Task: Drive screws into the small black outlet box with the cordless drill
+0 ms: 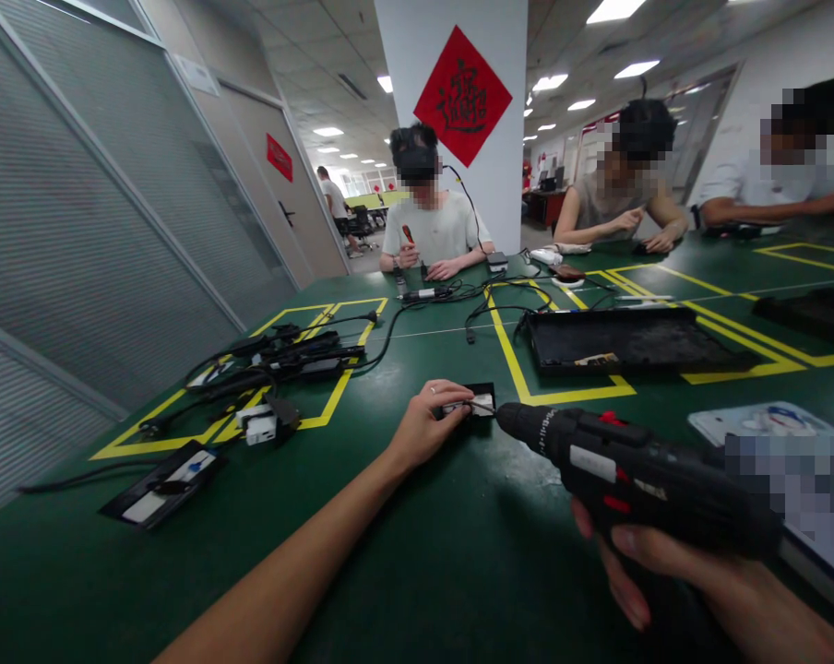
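My left hand (427,426) rests on the green table (458,553) with its fingers pinched on a small black and white adapter (473,404). My right hand (638,567) grips a black and red cordless drill (625,470) from below. The drill lies level and its thin bit touches the adapter's right end.
A heap of black power adapters and cables (279,364) lies at the left inside yellow tape lines. A flat black device (162,481) sits near the left edge. A black tray (625,341) is ahead on the right. Three other people sit across the table.
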`<state>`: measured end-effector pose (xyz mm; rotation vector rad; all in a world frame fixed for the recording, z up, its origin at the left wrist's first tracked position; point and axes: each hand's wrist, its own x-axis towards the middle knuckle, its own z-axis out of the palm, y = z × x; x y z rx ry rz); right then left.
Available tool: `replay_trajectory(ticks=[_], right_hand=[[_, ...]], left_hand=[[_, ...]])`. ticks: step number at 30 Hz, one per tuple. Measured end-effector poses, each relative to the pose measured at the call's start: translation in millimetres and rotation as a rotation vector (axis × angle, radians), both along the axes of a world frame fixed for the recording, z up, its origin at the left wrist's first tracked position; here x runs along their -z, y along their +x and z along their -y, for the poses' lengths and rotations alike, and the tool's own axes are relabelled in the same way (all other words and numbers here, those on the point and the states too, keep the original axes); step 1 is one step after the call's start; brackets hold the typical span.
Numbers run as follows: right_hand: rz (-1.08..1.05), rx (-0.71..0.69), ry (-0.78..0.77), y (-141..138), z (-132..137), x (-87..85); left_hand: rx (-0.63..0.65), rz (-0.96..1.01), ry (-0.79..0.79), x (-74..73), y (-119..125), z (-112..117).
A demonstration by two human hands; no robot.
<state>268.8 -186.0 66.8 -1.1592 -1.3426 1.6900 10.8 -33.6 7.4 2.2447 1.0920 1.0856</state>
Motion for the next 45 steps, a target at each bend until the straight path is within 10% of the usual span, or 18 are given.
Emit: replay_trajectory(ticks=[27,40,45], right_hand=[[0.129,-0.045,0.056,-2.2,-4.8,9.3],[0.25,0.043,0.183,-22.6,-2.5,-40.0],[0.235,0.04,0.106,-22.5,-7.4,-25.1]], left_hand=[[0.05,0.003,-0.075,-1.5,-1.1,-0.1],[0.08,-0.026,-0.047,-1.0,-3.3,-0.2],[0.086,-0.011,-0.055,-1.5,-3.0,-0.8]])
